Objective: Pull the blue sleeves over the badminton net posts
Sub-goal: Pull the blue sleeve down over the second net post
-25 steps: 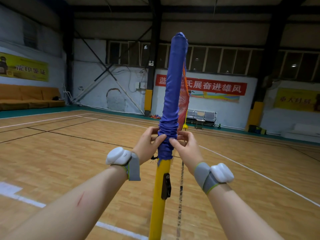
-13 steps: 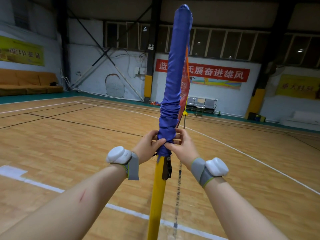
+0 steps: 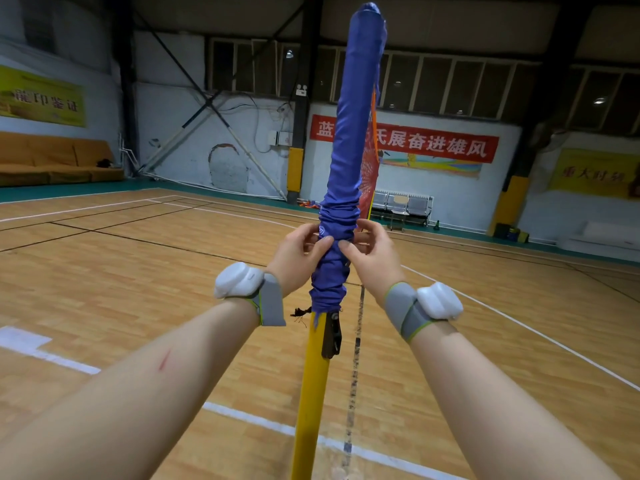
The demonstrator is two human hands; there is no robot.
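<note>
Partway down the yellow pole point(image 3: 311, 393), the left hand point(image 3: 296, 252) and the right hand point(image 3: 374, 261) each pinch the bunched blue sleeve point(image 3: 351, 150) with curled fingers, and I think both should tug down together, little by little, so the folds slide flat.

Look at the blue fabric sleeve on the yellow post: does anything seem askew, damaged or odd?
The blue fabric sleeve bunches in folds where the left hand and right hand pinch it. Its hem looks frayed, dark loose threads hang beside it, and the yellow metal post below is bare.
</note>
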